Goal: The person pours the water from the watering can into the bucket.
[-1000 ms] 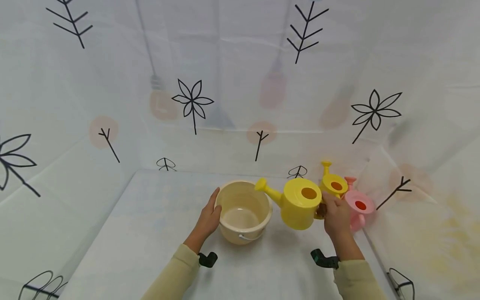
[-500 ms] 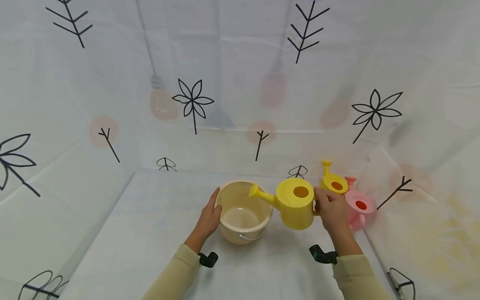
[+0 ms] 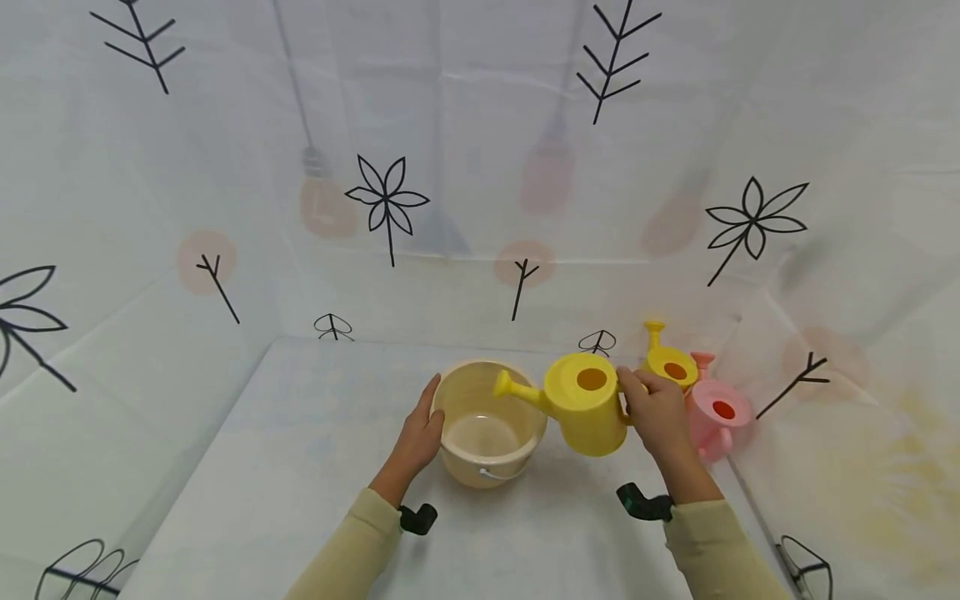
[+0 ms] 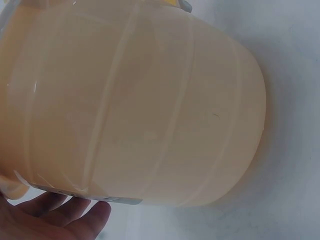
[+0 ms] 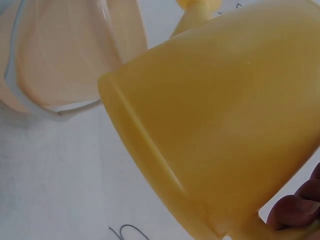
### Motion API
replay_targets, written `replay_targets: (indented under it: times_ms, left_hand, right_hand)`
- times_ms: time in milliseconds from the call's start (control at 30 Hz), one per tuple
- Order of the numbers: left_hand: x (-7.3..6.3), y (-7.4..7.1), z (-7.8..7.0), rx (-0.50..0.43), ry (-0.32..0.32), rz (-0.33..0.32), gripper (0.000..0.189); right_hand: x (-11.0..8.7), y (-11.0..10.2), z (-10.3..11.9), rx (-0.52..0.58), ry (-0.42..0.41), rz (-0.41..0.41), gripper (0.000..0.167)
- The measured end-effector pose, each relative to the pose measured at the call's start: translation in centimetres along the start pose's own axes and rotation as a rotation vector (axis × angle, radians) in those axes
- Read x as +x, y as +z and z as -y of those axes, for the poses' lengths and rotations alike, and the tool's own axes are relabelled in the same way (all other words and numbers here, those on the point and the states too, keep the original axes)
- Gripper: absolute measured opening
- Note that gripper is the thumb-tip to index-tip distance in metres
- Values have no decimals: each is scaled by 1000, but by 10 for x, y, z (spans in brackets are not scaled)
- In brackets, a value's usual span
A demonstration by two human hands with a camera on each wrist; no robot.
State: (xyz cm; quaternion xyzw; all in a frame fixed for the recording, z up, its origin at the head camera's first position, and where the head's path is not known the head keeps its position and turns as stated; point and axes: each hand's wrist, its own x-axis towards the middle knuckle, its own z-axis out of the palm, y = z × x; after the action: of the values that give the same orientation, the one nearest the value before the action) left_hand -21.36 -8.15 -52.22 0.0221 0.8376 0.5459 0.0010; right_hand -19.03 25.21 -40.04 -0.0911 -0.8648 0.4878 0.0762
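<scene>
A cream bucket (image 3: 480,475) stands on the table, its mouth facing up and its pale handle hanging at the front. My left hand (image 3: 415,437) rests against the bucket's left side, fingers extended along the wall; in the left wrist view the fingers (image 4: 90,220) lie at its edge. With my right hand (image 3: 660,412) I grip the handle of a yellow watering can (image 3: 588,421), a little tilted toward the bucket. Its spout tip overlaps the bucket's mouth in the head view. The right wrist view shows the can's body (image 5: 215,110) close up, with curled fingers (image 5: 295,210) at the handle.
A second yellow watering can (image 3: 670,357) and a pink watering can (image 3: 712,421) stand at the table's right edge, behind and beside my right hand. A white printed cloth (image 3: 465,208) rises behind the table (image 3: 300,467) and along both sides.
My right hand has moved left with the yellow watering can, bringing its spout from near the bucket's rim to over its mouth, slightly lower. My left hand and the bucket stay put.
</scene>
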Motion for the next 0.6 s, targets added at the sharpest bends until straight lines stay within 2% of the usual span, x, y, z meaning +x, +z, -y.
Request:
replay_targets:
  times_ms: [600]
  left_hand:
    - [0, -1, 2, -22, -6, 12, 59]
  right_hand:
    - [5, 6, 7, -122, -38, 40, 61]
